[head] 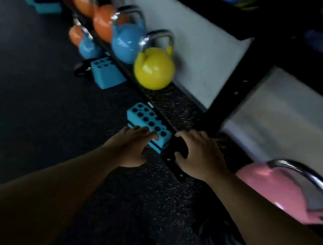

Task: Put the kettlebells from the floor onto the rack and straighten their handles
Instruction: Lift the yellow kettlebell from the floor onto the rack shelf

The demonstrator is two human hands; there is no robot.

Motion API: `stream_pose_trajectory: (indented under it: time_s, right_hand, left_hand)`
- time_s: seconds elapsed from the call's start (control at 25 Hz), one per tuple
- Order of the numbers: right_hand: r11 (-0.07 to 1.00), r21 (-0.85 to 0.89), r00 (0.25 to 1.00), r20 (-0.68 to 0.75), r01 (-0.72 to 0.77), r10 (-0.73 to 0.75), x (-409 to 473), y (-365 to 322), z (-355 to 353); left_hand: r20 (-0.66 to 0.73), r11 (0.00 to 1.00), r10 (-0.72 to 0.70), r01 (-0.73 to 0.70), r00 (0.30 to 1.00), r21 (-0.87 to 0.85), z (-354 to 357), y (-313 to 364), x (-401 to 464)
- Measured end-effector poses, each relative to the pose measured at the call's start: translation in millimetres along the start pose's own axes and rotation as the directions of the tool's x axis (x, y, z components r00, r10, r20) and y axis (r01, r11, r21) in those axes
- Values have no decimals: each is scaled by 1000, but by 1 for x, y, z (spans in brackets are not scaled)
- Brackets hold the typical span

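A low black rack [186,109] with a speckled shelf runs along the grey wall. On it stand a yellow kettlebell [154,69], a blue kettlebell [125,41] and orange kettlebells [101,23] further back, handles up. A pink kettlebell [281,194] with a chrome handle sits at the right, just past my right forearm. A small blue kettlebell [88,47] and a small orange kettlebell [75,35] stand on the floor. My left hand [134,145] hovers empty, fingers spread, over a turquoise block. My right hand [199,155] is over the rack's front edge, fingers curled around the bar.
A turquoise block with holes [148,125] lies on the floor against the rack under my left hand. Another turquoise block [106,71] lies further back beside a black kettlebell [81,69]. Turquoise steps [41,2] are stacked far left. A black upright post [235,84] rises from the rack.
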State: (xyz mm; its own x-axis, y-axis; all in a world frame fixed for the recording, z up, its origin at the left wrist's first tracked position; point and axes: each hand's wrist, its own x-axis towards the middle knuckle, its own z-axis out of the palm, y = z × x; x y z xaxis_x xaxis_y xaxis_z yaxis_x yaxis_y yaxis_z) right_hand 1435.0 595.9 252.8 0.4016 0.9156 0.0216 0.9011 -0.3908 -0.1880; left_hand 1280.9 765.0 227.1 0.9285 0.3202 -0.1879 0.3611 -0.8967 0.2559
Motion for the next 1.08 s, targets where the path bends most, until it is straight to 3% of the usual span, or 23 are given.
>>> stream_pose_trajectory:
  time_s: [0.16,0.32,0.48,0.6,0.84,1.08]
  right_hand:
    - [968,130,959,161,216,-235,50,-153,77]
    - [927,224,886,293,301,-358,72,-322,158]
    - [862,306,789,360,404,-497,67,-492,235]
    - [839,319,717,438,441,-543,56,-571,287]
    - [816,280,571,600,506,-560,16,-644,388]
    - [846,214,458,762,488,-457,-3,-640,468]
  left_hand:
    - [79,975,-224,224,971,16,35,-157,-131]
    - [146,890,-448,456,882,-25,61,-284,-276]
    - [200,777,-603,625,773,-73,90,-382,-415]
    - [232,716,-664,694,711,-80,115,-424,-495]
    - [372,651,-685,755,626,-72,202,-464,-589]
    - [451,741,-572,667,685,-75,288,-476,-561]
